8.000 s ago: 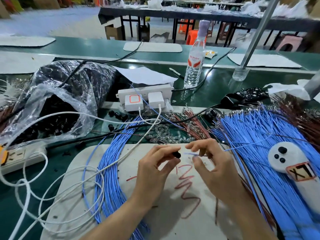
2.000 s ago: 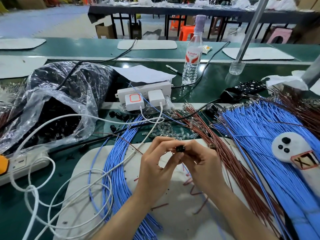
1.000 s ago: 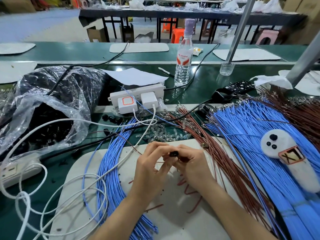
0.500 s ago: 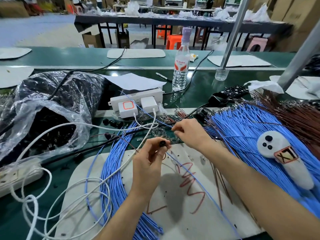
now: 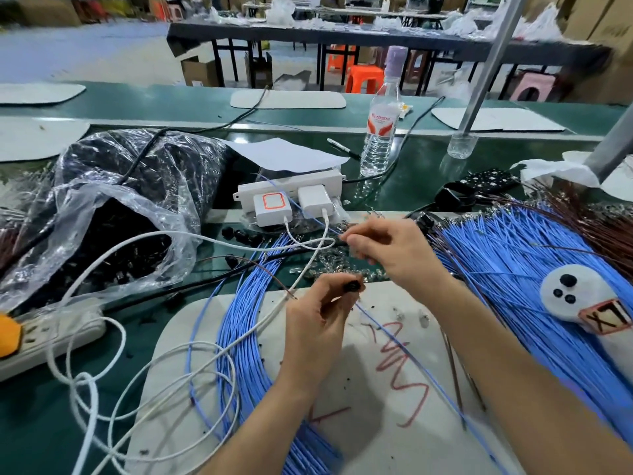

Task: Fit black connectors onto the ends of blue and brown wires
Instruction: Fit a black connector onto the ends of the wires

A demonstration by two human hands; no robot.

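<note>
My left hand point(image 5: 318, 323) pinches a small black connector point(image 5: 352, 286) over the white mat point(image 5: 359, 423). A blue wire point(image 5: 411, 358) runs from the connector back across the mat towards me. My right hand point(image 5: 387, 250) reaches forward above the pile of clear small parts point(image 5: 329, 265), its fingers curled and pinching something thin that I cannot make out. A wide fan of blue wires point(image 5: 513, 269) lies to the right, with brown wires point(image 5: 603, 228) behind it. A bundle of blue wires point(image 5: 250, 337) lies left of my left hand.
A plastic bag of black connectors point(image 5: 113, 234) sits at the left. A white power strip with chargers point(image 5: 291, 197) stands behind the hands, white cables point(image 5: 137, 371) looping over the bench. A water bottle point(image 5: 382, 132) stands farther back. A white marked object point(image 5: 582, 299) lies on the right wires.
Both hands were together on the connector; the right hand has left it and reached forward to the parts pile. The left hand still holds the connector, now with a blue wire trailing.
</note>
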